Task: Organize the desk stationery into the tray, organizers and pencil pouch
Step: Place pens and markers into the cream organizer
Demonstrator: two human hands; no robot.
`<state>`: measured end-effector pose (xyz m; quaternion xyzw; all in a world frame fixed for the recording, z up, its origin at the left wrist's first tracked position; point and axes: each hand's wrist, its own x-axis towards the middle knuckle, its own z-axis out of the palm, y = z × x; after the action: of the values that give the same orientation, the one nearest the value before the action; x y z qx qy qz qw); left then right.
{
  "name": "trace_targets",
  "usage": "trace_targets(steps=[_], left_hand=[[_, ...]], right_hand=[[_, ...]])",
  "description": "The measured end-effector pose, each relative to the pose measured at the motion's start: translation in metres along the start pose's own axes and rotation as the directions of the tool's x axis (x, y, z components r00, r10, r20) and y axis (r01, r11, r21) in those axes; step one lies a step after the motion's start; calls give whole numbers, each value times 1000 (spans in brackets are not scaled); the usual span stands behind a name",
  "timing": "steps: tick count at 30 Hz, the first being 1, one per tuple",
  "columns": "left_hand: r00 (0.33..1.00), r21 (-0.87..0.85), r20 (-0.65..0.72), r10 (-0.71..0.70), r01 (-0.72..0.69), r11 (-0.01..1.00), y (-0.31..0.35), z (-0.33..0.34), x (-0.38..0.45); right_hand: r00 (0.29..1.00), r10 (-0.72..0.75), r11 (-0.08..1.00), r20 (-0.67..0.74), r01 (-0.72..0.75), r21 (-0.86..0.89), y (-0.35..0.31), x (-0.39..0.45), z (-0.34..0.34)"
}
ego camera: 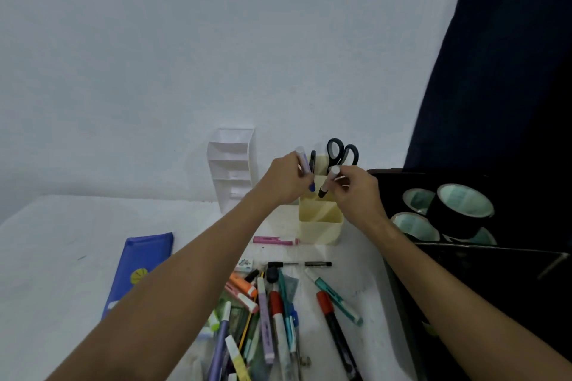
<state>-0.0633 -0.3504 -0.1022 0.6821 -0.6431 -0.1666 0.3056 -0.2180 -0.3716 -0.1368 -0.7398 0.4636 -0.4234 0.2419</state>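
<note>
**Above the cream organizer: two markers held, one in each hand**

At mid-frame, just right of centre, both hands are raised over the cream organizer (320, 219), a stepped, multi-compartment holder standing on the white desk (62, 257). The left hand (286, 179) is closed around a blue-tipped marker (305, 168), tip downward, white end up. The right hand (359, 192) is pinched on a black-tipped marker (328, 181), likewise tip down, held over a forward compartment; whether either tip is inside the organizer cannot be told. The two hands are close together but not touching.

Black-handled scissors (342, 153) are seen upright in the rear compartment. A white tiered organizer (232, 167) stands against the wall to the left of the cream one.

Just in front of the cream organizer a pink highlighter (274, 240) lies flat. Lower centre of the frame, a loose pile of pens and markers (269, 312) is spread on the desk, with a red-and-black marker (335, 331) and a teal pen (337, 300) lying apart to its right. A black pen (298, 263) lies crosswise above the pile.

At lower left, a blue pencil pouch (142, 263) with a yellow round emblem lies flat, partly hidden by the left forearm.

At right, a black tray (464, 272) holds several rolls of black tape (461, 207).
</note>
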Motion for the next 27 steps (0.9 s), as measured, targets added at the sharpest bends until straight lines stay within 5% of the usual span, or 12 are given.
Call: trace_targets(steps=[12,27], left_hand=[[993,207,115,-14,-10,978,-25,21,6],[998,82,60,22,-26,996,-40,14,-18]], right_hand=[[996,-57,993,72,64,-101,9,-2,26],[994,-4,997,112,13,-74,-4,-15,27]])
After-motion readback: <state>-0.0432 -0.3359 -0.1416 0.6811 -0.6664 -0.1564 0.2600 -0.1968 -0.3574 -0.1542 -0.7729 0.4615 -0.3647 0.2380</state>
